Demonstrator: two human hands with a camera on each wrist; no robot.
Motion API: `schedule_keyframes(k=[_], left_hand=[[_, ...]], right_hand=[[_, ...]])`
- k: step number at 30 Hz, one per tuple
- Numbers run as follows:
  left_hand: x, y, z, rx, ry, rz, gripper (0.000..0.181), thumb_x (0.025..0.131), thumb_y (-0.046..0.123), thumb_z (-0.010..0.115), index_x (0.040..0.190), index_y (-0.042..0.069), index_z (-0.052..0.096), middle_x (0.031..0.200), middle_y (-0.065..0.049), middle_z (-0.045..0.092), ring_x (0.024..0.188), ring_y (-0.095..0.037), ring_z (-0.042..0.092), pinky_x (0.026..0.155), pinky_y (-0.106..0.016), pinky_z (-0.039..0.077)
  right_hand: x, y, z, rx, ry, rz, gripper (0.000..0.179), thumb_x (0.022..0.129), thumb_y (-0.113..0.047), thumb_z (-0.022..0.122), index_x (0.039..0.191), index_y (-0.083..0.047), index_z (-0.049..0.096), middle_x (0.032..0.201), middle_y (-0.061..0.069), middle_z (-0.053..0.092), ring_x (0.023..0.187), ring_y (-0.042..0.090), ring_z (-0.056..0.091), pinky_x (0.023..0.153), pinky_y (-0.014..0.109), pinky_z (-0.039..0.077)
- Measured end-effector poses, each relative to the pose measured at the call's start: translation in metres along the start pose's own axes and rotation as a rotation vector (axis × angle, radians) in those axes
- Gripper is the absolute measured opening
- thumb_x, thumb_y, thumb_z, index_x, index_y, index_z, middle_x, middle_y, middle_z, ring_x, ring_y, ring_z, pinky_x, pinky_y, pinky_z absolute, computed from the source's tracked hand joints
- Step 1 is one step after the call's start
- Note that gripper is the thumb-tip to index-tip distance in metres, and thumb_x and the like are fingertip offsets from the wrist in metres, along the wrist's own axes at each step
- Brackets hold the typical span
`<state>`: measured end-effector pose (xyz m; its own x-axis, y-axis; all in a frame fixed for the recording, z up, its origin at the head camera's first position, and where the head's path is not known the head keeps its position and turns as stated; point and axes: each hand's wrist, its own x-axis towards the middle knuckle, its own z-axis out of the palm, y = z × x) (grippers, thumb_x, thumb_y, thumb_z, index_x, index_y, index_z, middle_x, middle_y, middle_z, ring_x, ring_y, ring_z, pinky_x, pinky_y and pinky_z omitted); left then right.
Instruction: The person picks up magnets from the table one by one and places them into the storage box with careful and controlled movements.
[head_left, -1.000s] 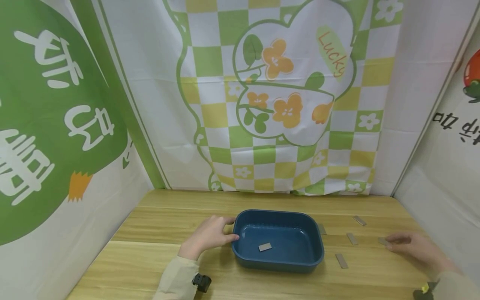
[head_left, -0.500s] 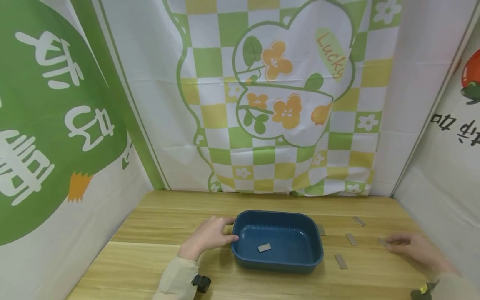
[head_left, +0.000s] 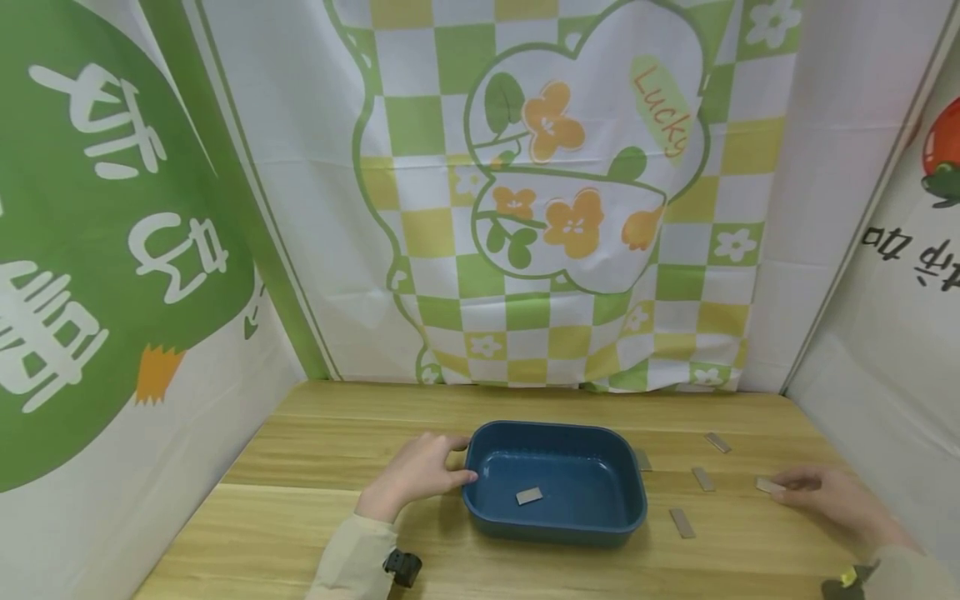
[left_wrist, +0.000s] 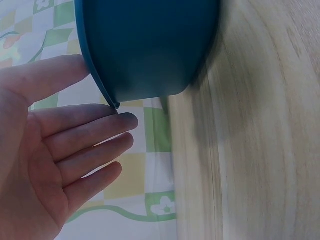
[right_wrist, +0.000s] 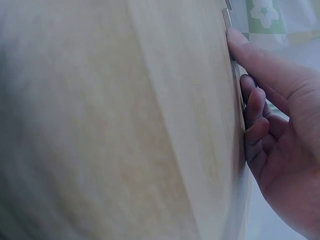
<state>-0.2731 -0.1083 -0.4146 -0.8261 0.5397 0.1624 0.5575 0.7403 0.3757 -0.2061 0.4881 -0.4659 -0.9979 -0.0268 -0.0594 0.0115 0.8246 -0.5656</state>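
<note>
A dark blue rectangular basin (head_left: 555, 533) stands on the wooden table, with one small flat grey rectangular piece (head_left: 529, 496) lying inside. My left hand (head_left: 416, 475) is at the basin's left end, thumb and index finger touching the rim. In the left wrist view, the fingers of this hand (left_wrist: 75, 145) are fairly straight and spread. At the right of the table my right hand (head_left: 828, 500) pinches another flat grey piece (head_left: 767, 485) at its right end. The right wrist view shows the thumb (right_wrist: 245, 47) at that thin piece, the other fingers curled low by the tabletop.
Between basin and right hand lie loose grey pieces: one near the front (head_left: 682, 522), a middle piece (head_left: 703, 478) and a far one (head_left: 717, 442). Another piece (head_left: 643, 460) shows partly behind the basin's right end. Printed cloth (head_left: 562, 333) hangs behind the table (head_left: 337, 425).
The grey piece at my right fingertips now looks lighter and slightly tilted. The left hand and the basin have hardly moved.
</note>
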Motion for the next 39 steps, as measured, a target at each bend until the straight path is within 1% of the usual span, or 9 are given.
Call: schedule_keyframes(k=[4,7,11,13,17,21,25,31,39], left_hand=[[-0.0003,-0.0002,-0.0001,0.0,-0.002,0.003,0.053,0.083,0.036,0.071,0.125,0.006,0.062,0.121,-0.012,0.066,0.108,-0.03,0.064,0.087,-0.046,0.053],[-0.0007,0.0,-0.0003,-0.002,-0.003,0.004,0.053,0.083,0.036,0.071,0.125,0.005,0.062,0.12,-0.012,0.066,0.108,-0.03,0.064,0.087,-0.045,0.053],[-0.0009,0.0004,-0.0007,-0.005,-0.004,0.005,0.053,0.083,0.035,0.072,0.125,0.005,0.062,0.12,-0.012,0.066,0.107,-0.03,0.064,0.087,-0.046,0.053],[-0.0009,0.0005,-0.0007,-0.007,-0.004,0.004,0.053,0.083,0.035,0.072,0.125,0.005,0.062,0.12,-0.012,0.066,0.108,-0.03,0.064,0.087,-0.046,0.053],[-0.0008,0.0007,-0.0007,-0.011,-0.005,0.001,0.052,0.083,0.035,0.071,0.125,0.005,0.062,0.121,-0.012,0.066,0.108,-0.03,0.064,0.088,-0.046,0.053],[-0.0006,0.0006,-0.0006,-0.01,-0.006,-0.002,0.053,0.083,0.035,0.071,0.125,0.005,0.062,0.121,-0.012,0.066,0.109,-0.03,0.064,0.088,-0.046,0.053],[-0.0004,0.0003,-0.0005,-0.011,-0.008,-0.001,0.053,0.083,0.035,0.071,0.125,0.005,0.061,0.121,-0.012,0.066,0.109,-0.03,0.064,0.088,-0.046,0.053],[-0.0002,0.0004,-0.0007,-0.009,-0.01,0.001,0.053,0.084,0.036,0.071,0.126,0.005,0.061,0.121,-0.013,0.065,0.109,-0.03,0.063,0.088,-0.046,0.053],[-0.0007,0.0012,-0.0014,-0.014,-0.005,0.004,0.053,0.083,0.035,0.071,0.125,0.004,0.061,0.121,-0.013,0.065,0.11,-0.031,0.063,0.089,-0.047,0.052]], right_hand=[[0.0002,-0.0001,0.0004,0.024,0.0,0.011,0.045,0.087,-0.038,0.066,0.116,-0.003,0.065,0.118,0.019,0.062,0.099,0.019,0.055,0.077,0.039,0.049],[-0.0007,0.0001,0.0011,0.114,-0.032,0.046,0.048,0.089,-0.036,0.065,0.12,0.0,0.061,0.12,0.019,0.058,0.098,0.017,0.054,0.077,0.034,0.048],[-0.0008,0.0012,0.0031,0.149,-0.03,0.069,0.051,0.088,-0.036,0.066,0.121,0.002,0.06,0.118,0.015,0.058,0.096,0.013,0.053,0.077,0.029,0.046],[-0.0002,0.002,0.0035,0.096,-0.009,0.061,0.048,0.087,-0.038,0.067,0.117,0.0,0.063,0.114,0.012,0.061,0.094,0.012,0.053,0.076,0.029,0.044],[0.0003,0.0024,0.002,0.036,0.003,0.033,0.041,0.087,-0.038,0.066,0.11,-0.004,0.067,0.111,0.013,0.062,0.097,0.02,0.055,0.076,0.039,0.047],[-0.0008,0.0016,0.0001,0.002,-0.009,0.001,0.039,0.089,-0.038,0.064,0.109,-0.005,0.067,0.113,0.016,0.063,0.1,0.028,0.056,0.076,0.048,0.049],[-0.0009,0.0016,-0.0004,0.007,-0.02,0.01,0.04,0.09,-0.039,0.062,0.11,-0.005,0.067,0.115,0.019,0.062,0.1,0.029,0.057,0.076,0.047,0.049],[-0.0027,0.0012,0.0007,-0.018,0.003,0.049,0.045,0.09,-0.045,0.061,0.111,-0.006,0.066,0.118,0.022,0.061,0.102,0.034,0.056,0.075,0.053,0.047],[-0.0067,-0.0028,0.0006,0.021,-0.023,0.061,0.049,0.092,-0.045,0.057,0.115,-0.002,0.064,0.12,0.026,0.059,0.108,0.042,0.053,0.075,0.052,0.048]])
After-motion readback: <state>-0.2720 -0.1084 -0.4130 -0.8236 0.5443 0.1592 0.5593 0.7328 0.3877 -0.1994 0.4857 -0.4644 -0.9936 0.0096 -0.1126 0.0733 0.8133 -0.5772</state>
